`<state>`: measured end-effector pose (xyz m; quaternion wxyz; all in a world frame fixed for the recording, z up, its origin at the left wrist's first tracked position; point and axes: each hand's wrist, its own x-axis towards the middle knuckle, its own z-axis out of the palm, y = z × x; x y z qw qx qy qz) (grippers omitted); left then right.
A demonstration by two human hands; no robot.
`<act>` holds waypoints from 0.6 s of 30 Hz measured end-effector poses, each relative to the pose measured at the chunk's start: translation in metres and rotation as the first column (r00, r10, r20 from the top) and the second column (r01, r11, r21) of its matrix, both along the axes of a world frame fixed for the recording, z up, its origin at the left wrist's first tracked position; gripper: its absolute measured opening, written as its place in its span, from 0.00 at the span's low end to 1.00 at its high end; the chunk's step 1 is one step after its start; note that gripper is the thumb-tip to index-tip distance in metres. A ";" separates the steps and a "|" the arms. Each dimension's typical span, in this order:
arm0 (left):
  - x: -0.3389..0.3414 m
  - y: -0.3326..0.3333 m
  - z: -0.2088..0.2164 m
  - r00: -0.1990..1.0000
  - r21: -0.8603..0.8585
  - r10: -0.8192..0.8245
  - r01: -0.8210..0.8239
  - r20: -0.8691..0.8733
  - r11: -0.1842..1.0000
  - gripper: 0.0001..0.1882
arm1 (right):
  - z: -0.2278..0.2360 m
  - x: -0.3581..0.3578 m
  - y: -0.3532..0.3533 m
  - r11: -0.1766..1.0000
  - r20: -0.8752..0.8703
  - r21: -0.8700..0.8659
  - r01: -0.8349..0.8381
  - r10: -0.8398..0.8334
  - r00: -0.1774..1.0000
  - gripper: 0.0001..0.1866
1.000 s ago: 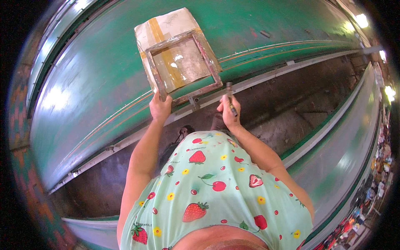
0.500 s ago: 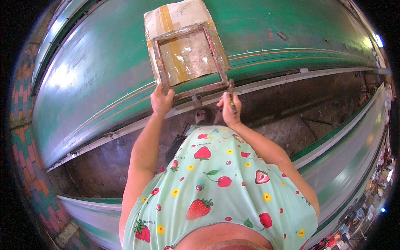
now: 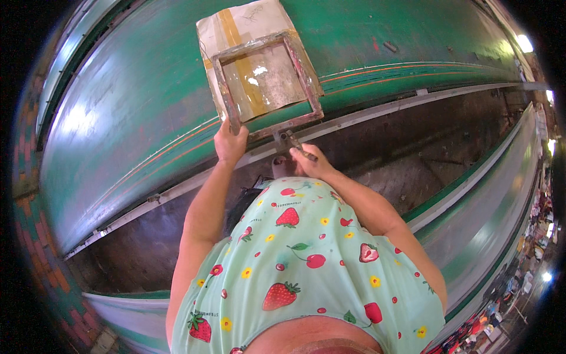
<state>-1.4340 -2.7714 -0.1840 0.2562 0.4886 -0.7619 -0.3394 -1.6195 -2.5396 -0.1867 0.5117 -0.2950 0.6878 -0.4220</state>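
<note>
A worn, paint-stained rectangular frame (image 3: 302,76) lies partly over a flat taped cardboard piece (image 3: 259,17), its near side reaching past the cardboard toward me. My left hand (image 3: 230,142) is closed around the frame's near left corner, thumb on top. In my right hand (image 3: 313,161) is a short dark hand tool (image 3: 304,151) with a thicker blunt end; its exact kind is unclear. The tool points up and left, its end just below the frame's near bar, close to a metal bracket (image 3: 279,139) on the table edge. I cannot tell whether it touches anything.
The cardboard rests on a long green table (image 3: 141,100) with orange and white lines and a metal rail (image 3: 377,115) along its near edge. A small dark cylinder (image 3: 390,46) lies farther right. Behind me runs another long table (image 3: 471,206), with clutter at the far right.
My right hand has moved down and left from the frame's near right corner, swinging the tool from upright to slanting left. My left hand keeps its hold on the frame.
</note>
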 end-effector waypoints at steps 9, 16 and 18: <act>0.004 -0.002 -0.015 0.995 -0.015 0.006 -0.004 0.103 1.000 0.33 | -0.004 0.000 0.008 0.994 -0.139 -0.069 -0.090 0.079 0.987 0.25; 0.012 -0.025 0.012 0.990 0.239 -0.138 0.128 0.024 0.962 0.32 | -0.006 -0.013 0.056 0.884 -0.126 -0.215 0.415 -0.447 0.886 0.20; 0.010 -0.030 0.028 0.996 0.250 -0.066 0.050 0.056 0.967 0.23 | -0.007 -0.018 0.074 0.885 -0.149 -0.195 0.422 -0.452 0.879 0.18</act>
